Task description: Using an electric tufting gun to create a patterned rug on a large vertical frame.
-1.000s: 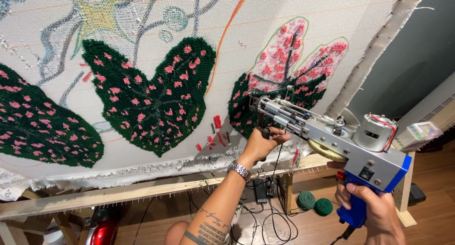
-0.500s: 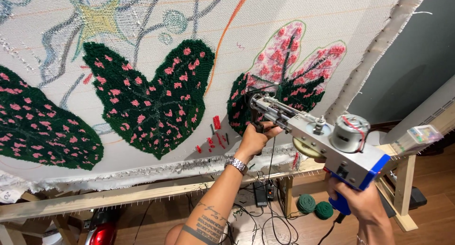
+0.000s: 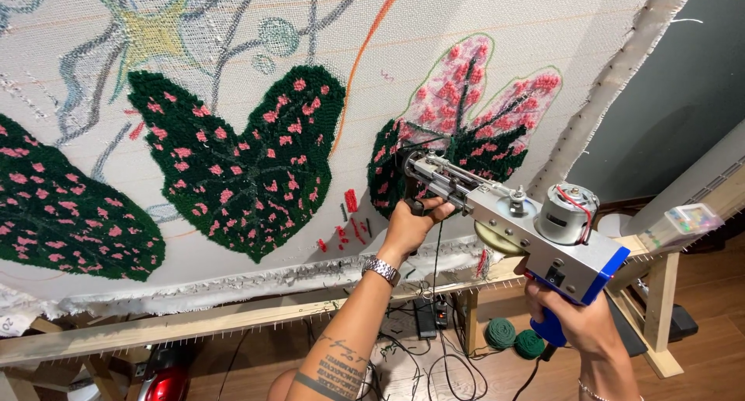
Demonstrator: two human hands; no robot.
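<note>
the left hand (image 3: 410, 224) is wrapped round the front grip of the tufting gun (image 3: 512, 219), just behind its nose, and the right hand (image 3: 573, 319) is clenched on the blue rear handle, below the motor. the gun's nose is pressed to the cloth (image 3: 481, 13) near the frame's lower right corner, at the base of the pink leaf (image 3: 473, 114).

judging by the pile, two big green leaves (image 3: 240, 157) with pink spots along the lower edge look full. the pink leaf is only partly filled: dark green at the bottom and along the veins, pink patchy above, outline visible at the top. a yellow flower (image 3: 151, 36) and grey stems near the top left are thin or only drawn, and an orange line (image 3: 365, 52) is bare. so plenty looks left.

the wooden frame (image 3: 194, 319) has tack strips along its lower rail. under it lie green yarn balls (image 3: 514, 337), tangled cables (image 3: 423, 354) and a red object (image 3: 163, 381). yarn runs down from the gun past the rail; i'd guess it could snag there.
</note>
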